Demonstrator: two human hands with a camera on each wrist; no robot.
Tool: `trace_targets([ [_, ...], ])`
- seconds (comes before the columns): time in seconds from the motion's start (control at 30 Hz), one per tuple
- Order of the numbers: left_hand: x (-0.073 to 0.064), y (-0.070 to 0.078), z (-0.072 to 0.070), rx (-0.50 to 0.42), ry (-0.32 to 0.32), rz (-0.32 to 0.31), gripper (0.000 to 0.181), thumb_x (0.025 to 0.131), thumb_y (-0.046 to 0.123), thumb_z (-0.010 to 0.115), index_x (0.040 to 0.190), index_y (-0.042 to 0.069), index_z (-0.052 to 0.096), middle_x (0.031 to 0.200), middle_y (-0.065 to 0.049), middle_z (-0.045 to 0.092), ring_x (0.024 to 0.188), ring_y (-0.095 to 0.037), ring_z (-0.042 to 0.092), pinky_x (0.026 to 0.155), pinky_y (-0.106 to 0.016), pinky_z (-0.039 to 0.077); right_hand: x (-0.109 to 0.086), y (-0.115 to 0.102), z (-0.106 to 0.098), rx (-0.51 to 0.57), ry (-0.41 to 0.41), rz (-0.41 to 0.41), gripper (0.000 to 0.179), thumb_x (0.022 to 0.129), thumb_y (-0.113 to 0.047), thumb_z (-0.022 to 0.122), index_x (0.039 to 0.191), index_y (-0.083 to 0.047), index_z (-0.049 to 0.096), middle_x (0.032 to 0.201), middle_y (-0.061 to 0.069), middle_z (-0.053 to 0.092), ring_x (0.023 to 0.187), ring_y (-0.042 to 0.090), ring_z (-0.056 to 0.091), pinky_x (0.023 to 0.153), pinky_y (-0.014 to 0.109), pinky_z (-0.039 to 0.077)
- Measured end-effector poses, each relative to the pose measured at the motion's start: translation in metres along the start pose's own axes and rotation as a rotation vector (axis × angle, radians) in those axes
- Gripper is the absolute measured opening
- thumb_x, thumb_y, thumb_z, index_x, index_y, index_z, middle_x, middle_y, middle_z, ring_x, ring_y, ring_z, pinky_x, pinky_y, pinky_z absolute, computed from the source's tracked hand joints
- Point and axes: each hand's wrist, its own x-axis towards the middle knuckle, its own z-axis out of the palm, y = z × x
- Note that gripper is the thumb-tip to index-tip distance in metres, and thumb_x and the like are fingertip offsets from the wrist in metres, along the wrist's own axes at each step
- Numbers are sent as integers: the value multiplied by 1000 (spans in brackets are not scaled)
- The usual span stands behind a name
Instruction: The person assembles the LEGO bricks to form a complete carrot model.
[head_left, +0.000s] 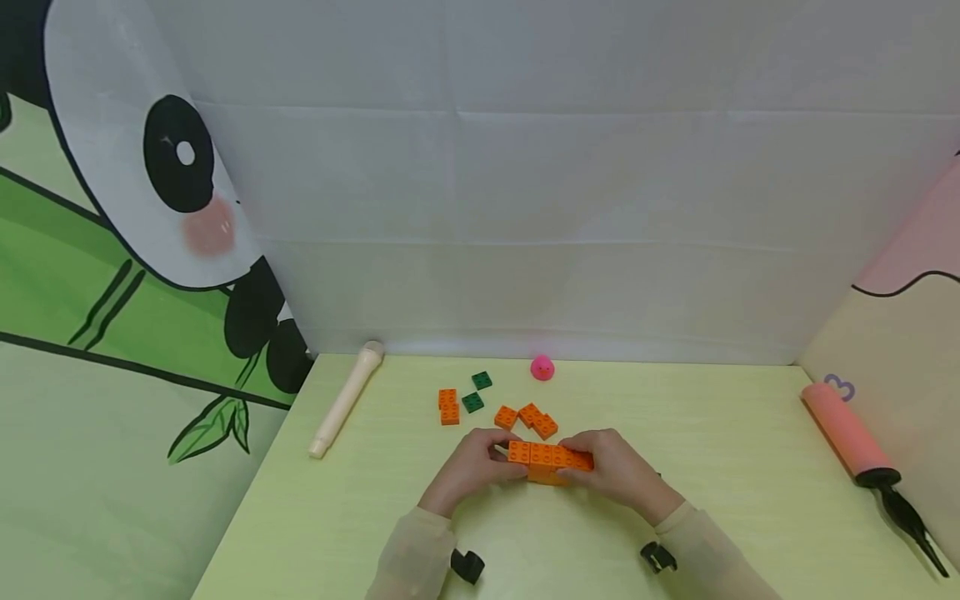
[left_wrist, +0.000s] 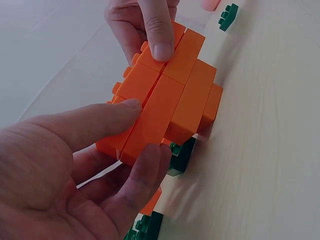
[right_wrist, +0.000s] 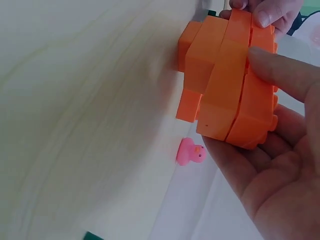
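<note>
Both hands hold a stepped block of joined orange toy bricks (head_left: 547, 457), wide at the studded top and narrower below. My left hand (head_left: 476, 467) pinches its left end, with the thumb on the side face in the left wrist view. At the other end my right hand (head_left: 617, 468) grips it, thumb on the side and fingers behind in the right wrist view. Beyond the hands lie loose orange bricks: a pair (head_left: 448, 407), a single brick (head_left: 506, 417) and another cluster (head_left: 538, 421). Two green bricks (head_left: 482, 380) (head_left: 472, 402) lie near them.
A pink toy duck (head_left: 542, 367) sits at the table's back edge. On the left lies a pale rod (head_left: 347, 400); on the right, a coral cylinder (head_left: 847, 429) with a black tapered end. A grey-white backdrop (head_left: 525, 208) rises behind the table (head_left: 720, 450).
</note>
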Motion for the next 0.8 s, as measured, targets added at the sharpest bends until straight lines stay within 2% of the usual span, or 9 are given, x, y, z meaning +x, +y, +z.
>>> trace_targets([
  [0.37,-1,1,-1,9,3,0,31,87,22,87,116,15,78,110,5,70,86,-17,65,75,-34,55,5,-15,-2,-113,-30,25,34,86,-19,88,114,0,79,101,3,77,82,12,63,81,38,57],
  [0.63,0,2,-2,-3,-7,-5,32,87,21,87,116,14,78,111,4,70,87,-17,66,77,-35,56,6,-15,-2,-91,-32,64,36,84,-18,89,114,1,79,102,5,77,85,15,65,84,40,58],
  [0.8,0,1,-1,-3,-11,-1,31,87,20,87,116,14,78,109,4,71,87,-16,66,77,-34,56,6,-11,-1,-65,-37,79,37,84,-21,90,114,-2,79,102,2,77,86,14,65,85,40,57],
])
